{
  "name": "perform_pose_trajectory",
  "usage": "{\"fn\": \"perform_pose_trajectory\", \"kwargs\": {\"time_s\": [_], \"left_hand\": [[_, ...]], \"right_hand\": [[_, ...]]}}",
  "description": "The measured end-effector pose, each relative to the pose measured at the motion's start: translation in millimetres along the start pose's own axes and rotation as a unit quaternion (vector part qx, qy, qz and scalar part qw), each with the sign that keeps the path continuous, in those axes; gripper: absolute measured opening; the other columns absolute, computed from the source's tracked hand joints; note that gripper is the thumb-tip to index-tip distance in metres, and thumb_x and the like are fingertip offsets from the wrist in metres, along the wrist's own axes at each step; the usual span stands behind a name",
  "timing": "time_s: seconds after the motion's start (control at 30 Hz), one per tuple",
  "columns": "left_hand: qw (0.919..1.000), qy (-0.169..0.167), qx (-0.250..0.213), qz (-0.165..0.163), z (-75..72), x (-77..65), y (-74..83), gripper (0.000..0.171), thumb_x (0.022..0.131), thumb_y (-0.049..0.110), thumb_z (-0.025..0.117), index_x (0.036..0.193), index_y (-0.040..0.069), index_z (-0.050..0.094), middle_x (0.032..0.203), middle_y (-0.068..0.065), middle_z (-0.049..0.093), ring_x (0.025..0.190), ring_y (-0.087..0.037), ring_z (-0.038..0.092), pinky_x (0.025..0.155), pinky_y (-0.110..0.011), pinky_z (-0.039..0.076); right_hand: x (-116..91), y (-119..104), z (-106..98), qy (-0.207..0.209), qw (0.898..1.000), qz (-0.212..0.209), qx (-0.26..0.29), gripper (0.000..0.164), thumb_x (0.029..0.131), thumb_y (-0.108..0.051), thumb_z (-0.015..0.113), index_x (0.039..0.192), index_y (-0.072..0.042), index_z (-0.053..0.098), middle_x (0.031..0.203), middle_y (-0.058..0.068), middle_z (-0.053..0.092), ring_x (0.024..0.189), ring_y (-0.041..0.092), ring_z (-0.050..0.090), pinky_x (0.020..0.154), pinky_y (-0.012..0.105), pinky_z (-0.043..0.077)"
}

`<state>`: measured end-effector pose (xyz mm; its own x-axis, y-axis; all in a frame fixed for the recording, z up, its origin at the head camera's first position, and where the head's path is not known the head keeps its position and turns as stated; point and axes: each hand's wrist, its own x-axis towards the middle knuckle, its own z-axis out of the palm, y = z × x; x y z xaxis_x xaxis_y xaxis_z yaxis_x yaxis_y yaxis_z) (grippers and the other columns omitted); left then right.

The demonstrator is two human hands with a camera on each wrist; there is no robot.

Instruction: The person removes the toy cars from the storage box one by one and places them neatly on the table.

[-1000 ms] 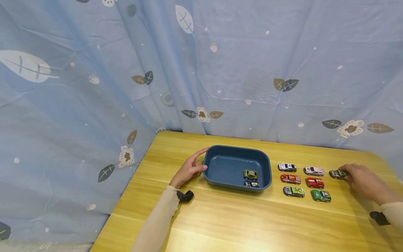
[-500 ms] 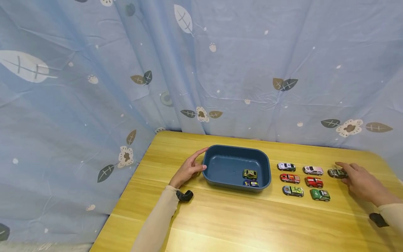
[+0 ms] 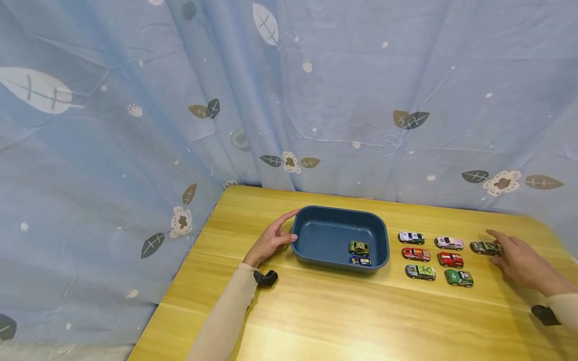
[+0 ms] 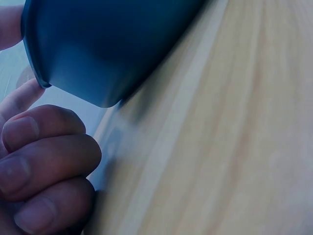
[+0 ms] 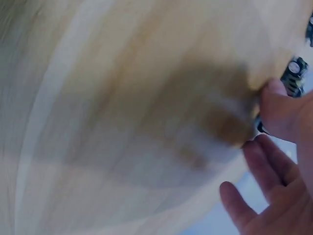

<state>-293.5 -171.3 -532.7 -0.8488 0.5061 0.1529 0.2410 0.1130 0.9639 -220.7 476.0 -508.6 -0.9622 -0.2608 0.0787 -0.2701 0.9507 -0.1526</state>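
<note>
A dark blue plastic bin [image 3: 336,210] stands on the wooden table. Its left side is touched by my left hand [image 3: 269,244], index finger stretched to the far corner and thumb at the rim; the other fingers curl beside the bin [image 4: 107,49] in the left wrist view. Inside lie a camouflage toy car [image 3: 359,248] and a purple-and-yellow toy car [image 3: 360,261]. At the right, another camouflage toy car [image 3: 485,247] sits on the table. My right hand [image 3: 519,263] is beside its right end, index finger extended past it and thumb close by, fingers spread apart.
Between bin and right hand, toy cars stand in two columns: white-and-black [image 3: 411,238], red [image 3: 416,254] and yellow-green [image 3: 420,272]; then pink-and-white [image 3: 449,243], red [image 3: 450,259] and green [image 3: 459,278]. A blue patterned curtain [image 3: 334,100] hangs behind the table [image 3: 325,321].
The right hand's fingers have loosened from the camouflage car and its index finger has straightened; more of that car shows. The left hand and bin have stayed in place.
</note>
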Motion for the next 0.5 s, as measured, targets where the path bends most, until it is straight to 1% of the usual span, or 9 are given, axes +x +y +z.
{"fn": "perform_pose_trajectory", "kwargs": {"time_s": [0.13,0.17,0.2,0.27,0.33,0.4,0.5], "left_hand": [[1.0000,-0.002,-0.002,-0.003,1.3,-0.1,-0.9,0.070,0.103,0.016,0.067,0.165,0.032,0.039,0.053,0.001,0.032,0.042,-0.016,0.026,0.046,-0.027,0.027],[1.0000,-0.002,-0.002,-0.005,1.6,-0.3,-0.9,0.070,0.103,0.016,0.067,0.165,0.032,0.039,0.053,0.001,0.032,0.042,-0.016,0.027,0.047,-0.027,0.028],[1.0000,-0.002,-0.001,-0.006,1.8,-0.5,-0.8,0.070,0.103,0.016,0.067,0.165,0.032,0.039,0.053,0.001,0.033,0.042,-0.016,0.027,0.047,-0.027,0.028],[1.0000,-0.002,-0.001,-0.008,1.9,-0.7,-0.2,0.070,0.103,0.015,0.067,0.165,0.031,0.039,0.053,0.002,0.033,0.042,-0.015,0.027,0.046,-0.027,0.028],[1.0000,0.000,-0.003,-0.008,1.8,-0.8,1.1,0.071,0.103,0.015,0.067,0.165,0.032,0.039,0.053,0.003,0.033,0.043,-0.015,0.027,0.046,-0.027,0.028],[1.0000,0.002,-0.006,-0.007,1.3,-0.8,2.3,0.071,0.102,0.014,0.067,0.165,0.031,0.039,0.053,0.004,0.033,0.043,-0.014,0.027,0.046,-0.027,0.027],[0.9999,0.004,-0.010,-0.004,0.9,-0.6,3.4,0.071,0.102,0.013,0.067,0.165,0.031,0.039,0.052,0.005,0.033,0.042,-0.014,0.027,0.046,-0.026,0.027]], "right_hand": [[-6.8,4.8,-2.0,-0.003,1.000,0.006,0.019,0.092,0.091,-0.002,0.080,0.156,0.019,0.019,0.125,0.053,0.049,0.109,0.067,0.049,0.090,0.076,0.043],[-8.3,4.9,-3.9,-0.009,0.999,0.013,0.028,0.093,0.093,-0.005,0.078,0.158,0.018,0.015,0.128,0.055,0.045,0.112,0.068,0.046,0.091,0.077,0.041],[-8.8,4.2,-5.4,-0.006,0.999,0.014,0.034,0.092,0.096,-0.007,0.076,0.159,0.017,0.014,0.129,0.055,0.043,0.113,0.068,0.044,0.091,0.077,0.040],[-6.1,-0.4,-9.4,0.015,0.999,0.007,0.045,0.085,0.100,-0.010,0.072,0.159,0.017,0.017,0.130,0.054,0.042,0.113,0.067,0.043,0.090,0.076,0.039],[1.7,-10.1,-16.4,0.036,0.998,-0.002,0.056,0.078,0.105,-0.014,0.067,0.160,0.016,0.020,0.133,0.053,0.043,0.115,0.067,0.042,0.092,0.077,0.037],[13.1,-24.7,-24.9,0.061,0.995,-0.019,0.073,0.070,0.108,-0.017,0.063,0.158,0.016,0.026,0.137,0.050,0.044,0.118,0.068,0.043,0.094,0.077,0.035],[30.6,-54.9,-38.4,0.072,0.991,-0.031,0.113,0.060,0.111,-0.021,0.056,0.153,0.015,0.036,0.144,0.046,0.043,0.126,0.068,0.040,0.098,0.078,0.032]]}}
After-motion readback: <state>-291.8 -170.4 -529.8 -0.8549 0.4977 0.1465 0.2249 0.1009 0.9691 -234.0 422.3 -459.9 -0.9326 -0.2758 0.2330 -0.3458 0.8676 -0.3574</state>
